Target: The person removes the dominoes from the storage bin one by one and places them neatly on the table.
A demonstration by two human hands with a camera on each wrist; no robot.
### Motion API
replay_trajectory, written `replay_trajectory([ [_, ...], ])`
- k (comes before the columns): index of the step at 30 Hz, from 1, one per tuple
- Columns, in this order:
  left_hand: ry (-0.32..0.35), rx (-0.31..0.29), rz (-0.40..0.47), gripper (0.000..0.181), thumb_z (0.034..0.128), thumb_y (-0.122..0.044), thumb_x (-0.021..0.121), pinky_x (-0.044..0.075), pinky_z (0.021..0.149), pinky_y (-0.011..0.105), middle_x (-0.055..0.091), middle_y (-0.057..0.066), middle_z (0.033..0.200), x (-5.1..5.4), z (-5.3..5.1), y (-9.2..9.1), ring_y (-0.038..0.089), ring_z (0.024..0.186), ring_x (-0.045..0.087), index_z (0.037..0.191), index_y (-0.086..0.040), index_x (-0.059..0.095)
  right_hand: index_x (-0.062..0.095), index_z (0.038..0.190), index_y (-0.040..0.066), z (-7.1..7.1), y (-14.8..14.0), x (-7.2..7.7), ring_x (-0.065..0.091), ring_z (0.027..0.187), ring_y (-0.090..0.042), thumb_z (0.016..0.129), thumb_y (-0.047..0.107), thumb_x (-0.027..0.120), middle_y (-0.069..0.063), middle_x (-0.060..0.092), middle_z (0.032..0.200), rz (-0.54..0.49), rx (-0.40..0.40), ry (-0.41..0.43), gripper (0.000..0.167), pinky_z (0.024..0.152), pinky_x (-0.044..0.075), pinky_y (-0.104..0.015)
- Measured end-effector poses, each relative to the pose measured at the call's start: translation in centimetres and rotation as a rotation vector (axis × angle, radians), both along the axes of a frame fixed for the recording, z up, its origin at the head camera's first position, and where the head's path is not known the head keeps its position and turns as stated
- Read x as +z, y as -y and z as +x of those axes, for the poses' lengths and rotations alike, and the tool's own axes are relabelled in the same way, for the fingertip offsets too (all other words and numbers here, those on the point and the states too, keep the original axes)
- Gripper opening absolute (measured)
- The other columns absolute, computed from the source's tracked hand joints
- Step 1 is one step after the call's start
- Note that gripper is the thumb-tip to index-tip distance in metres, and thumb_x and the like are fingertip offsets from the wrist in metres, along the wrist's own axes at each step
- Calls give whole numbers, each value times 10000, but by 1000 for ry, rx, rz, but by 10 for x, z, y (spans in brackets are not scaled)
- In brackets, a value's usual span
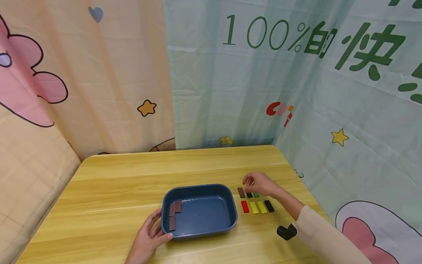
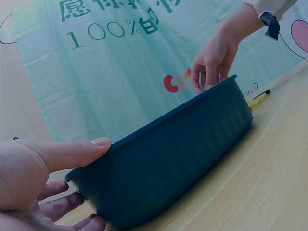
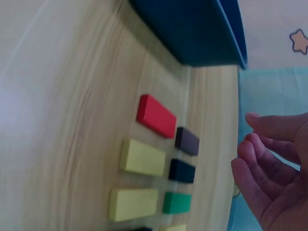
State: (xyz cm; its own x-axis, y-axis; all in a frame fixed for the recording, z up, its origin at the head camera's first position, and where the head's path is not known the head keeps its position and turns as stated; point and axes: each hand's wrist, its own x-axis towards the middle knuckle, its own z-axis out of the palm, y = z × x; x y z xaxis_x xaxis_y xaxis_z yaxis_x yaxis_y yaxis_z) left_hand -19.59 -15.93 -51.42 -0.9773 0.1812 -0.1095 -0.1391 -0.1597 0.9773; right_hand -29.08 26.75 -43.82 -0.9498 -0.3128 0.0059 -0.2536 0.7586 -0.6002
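My left hand (image 1: 148, 234) holds a dark blue plastic basin (image 1: 201, 235) at its near left corner. In the left wrist view its thumb lies on the rim while the other fingers bend against the outer wall. Three brown blocks (image 1: 172, 223) lie inside the basin along its left side. My right hand (image 1: 260, 184) hovers over the far row of blocks, fingers loosely bent and nothing between them. Beneath it are a brown block (image 3: 186, 141), a black block (image 3: 182, 171) and a green block (image 3: 177, 203); the hand partly hides this row in the head view.
Nearer than that row lie a red block (image 1: 245, 206), two yellow blocks (image 1: 254, 207) and another black block (image 1: 269, 206). A black device (image 1: 287, 232) sits at the right wrist. Printed curtains (image 1: 211, 91) stand behind the wooden table (image 1: 108, 205).
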Motion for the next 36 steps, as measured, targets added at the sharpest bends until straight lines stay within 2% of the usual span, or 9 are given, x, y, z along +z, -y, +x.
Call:
replay_trajectory([
  [5, -14, 7, 2, 867, 845, 118, 779, 531, 967, 277, 304, 265, 1608, 0, 2, 0, 457, 1422, 394, 1570, 13, 315, 705, 1014, 5, -5, 22, 9, 603, 693, -122, 885, 53, 796, 40, 641, 786, 26, 63, -16, 165, 652, 547, -307],
  [11, 7, 11, -2, 866, 841, 100, 793, 530, 970, 275, 309, 243, 1613, 1, 0, -1, 443, 1426, 397, 1567, -14, 335, 716, 1018, -3, -11, 39, 13, 598, 687, -104, 890, 62, 798, 65, 626, 771, 55, 119, -43, 165, 681, 553, -295],
  [19, 8, 8, 0, 874, 838, 106, 793, 535, 970, 285, 304, 258, 1611, 2, 1, 0, 452, 1422, 399, 1569, 2, 324, 724, 1006, 55, -18, 57, 15, 627, 733, -88, 895, 79, 808, 89, 633, 789, 83, 166, -28, 141, 739, 570, -284],
  [26, 6, -2, 27, 868, 847, 121, 775, 551, 959, 313, 286, 260, 1617, -1, 0, 0, 453, 1409, 412, 1571, 9, 309, 733, 1035, 31, -20, 70, 19, 612, 746, -106, 896, 50, 804, 78, 639, 820, 101, 222, -29, 157, 692, 558, -283],
  [36, 8, 9, 16, 873, 845, 146, 766, 550, 974, 346, 294, 267, 1614, -2, 0, 1, 451, 1408, 420, 1574, 23, 302, 741, 1065, 33, -29, 91, 23, 644, 786, -113, 893, 54, 815, 76, 656, 846, 125, 303, -11, 189, 726, 579, -263],
])
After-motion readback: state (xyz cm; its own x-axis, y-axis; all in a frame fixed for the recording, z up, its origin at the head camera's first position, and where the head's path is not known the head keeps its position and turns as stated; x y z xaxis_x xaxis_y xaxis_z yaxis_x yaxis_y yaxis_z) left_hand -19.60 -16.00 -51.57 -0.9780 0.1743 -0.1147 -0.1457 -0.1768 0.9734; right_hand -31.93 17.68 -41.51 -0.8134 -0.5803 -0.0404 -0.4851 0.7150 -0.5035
